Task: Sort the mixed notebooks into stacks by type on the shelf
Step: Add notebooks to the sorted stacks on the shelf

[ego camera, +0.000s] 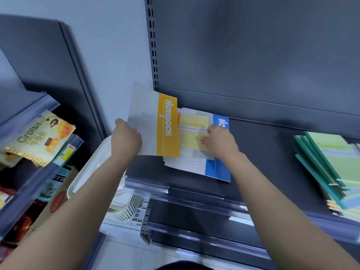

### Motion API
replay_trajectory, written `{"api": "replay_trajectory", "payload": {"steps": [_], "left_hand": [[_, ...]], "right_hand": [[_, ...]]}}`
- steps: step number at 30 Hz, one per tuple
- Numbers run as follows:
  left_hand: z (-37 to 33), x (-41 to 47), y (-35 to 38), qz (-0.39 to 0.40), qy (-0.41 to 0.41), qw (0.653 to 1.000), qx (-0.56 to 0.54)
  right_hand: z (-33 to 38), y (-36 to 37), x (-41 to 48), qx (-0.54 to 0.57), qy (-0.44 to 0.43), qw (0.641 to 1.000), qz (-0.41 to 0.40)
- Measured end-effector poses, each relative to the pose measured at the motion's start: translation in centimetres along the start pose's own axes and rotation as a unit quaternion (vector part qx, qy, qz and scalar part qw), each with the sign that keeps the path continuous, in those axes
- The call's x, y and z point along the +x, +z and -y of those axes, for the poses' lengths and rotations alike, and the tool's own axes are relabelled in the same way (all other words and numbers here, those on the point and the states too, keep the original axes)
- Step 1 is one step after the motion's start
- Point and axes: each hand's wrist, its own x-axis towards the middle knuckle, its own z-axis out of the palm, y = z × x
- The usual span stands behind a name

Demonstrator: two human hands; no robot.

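My left hand [125, 138] grips the left edge of a white notebook with an orange spine band [155, 123], lifted and tilted over the left end of the dark shelf [263, 152]. A mixed pile lies below it: a pale yellow notebook [191, 133] on top of a white notebook with a blue band [217, 168]. My right hand [220, 142] rests on the yellow notebook, fingers curled at its right edge. A stack of green-spined notebooks [327, 162] sits at the shelf's right end.
A white plastic basket [91, 162] hangs below and left of the shelf. Snack packets, one a croissant bag [39, 137], fill the neighbouring shelves at left. Clear price rails [175, 190] line the shelf fronts. A grey back panel [253, 55] rises behind.
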Motion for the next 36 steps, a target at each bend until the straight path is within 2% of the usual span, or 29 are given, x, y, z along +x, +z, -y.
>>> {"api": "replay_trajectory", "payload": {"steps": [11,15,19,22,24,28,32,36], "left_hand": [[2.0,0.3,-2.5,-0.001,0.025,1.0,0.01],[1.8,0.1,-2.9,0.019,0.015,0.999,-0.025],[1.0,0.0,-3.0,0.024,0.029,0.998,-0.049],[0.1,-0.3,-2.7,0.037,0.052,0.995,-0.071],[-0.7,-0.7,-2.3,0.048,0.06,0.993,-0.087],[-2.2,-1.6,-0.3,0.093,0.079,0.983,-0.138],[-4.4,-3.6,2.1,0.111,0.135,0.971,-0.16],[-6.7,-6.7,4.5,0.167,0.162,0.955,-0.182]], "right_hand": [[3.3,2.6,4.0,0.042,0.163,0.986,0.013],[3.1,2.9,4.4,0.102,0.204,0.974,0.007],[3.0,2.3,3.6,0.175,0.231,0.956,-0.052],[2.5,0.4,2.2,0.268,0.161,0.945,-0.098],[2.1,-1.2,0.6,0.292,0.129,0.937,-0.14],[0.3,-3.5,-2.9,0.237,0.142,0.934,-0.227],[-2.9,-5.4,-6.8,0.213,0.171,0.913,-0.304],[-6.5,-7.1,-9.9,0.21,0.191,0.901,-0.329]]}}
